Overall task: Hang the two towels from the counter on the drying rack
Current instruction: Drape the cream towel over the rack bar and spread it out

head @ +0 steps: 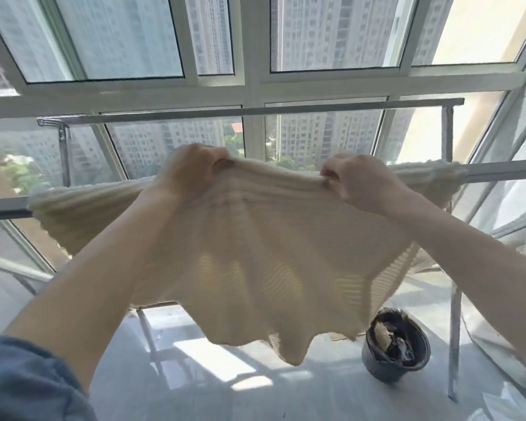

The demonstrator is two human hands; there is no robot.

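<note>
The left hand (192,168) and the right hand (362,180) each grip the top edge of the cream towel (255,253) with curled fingers. It hangs spread at the near rail of the drying rack (498,174).

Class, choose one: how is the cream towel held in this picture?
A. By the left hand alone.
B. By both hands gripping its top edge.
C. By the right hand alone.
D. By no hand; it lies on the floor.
B: the left hand and the right hand each grip the top edge of the cream towel, which hangs clear of the floor.
</note>
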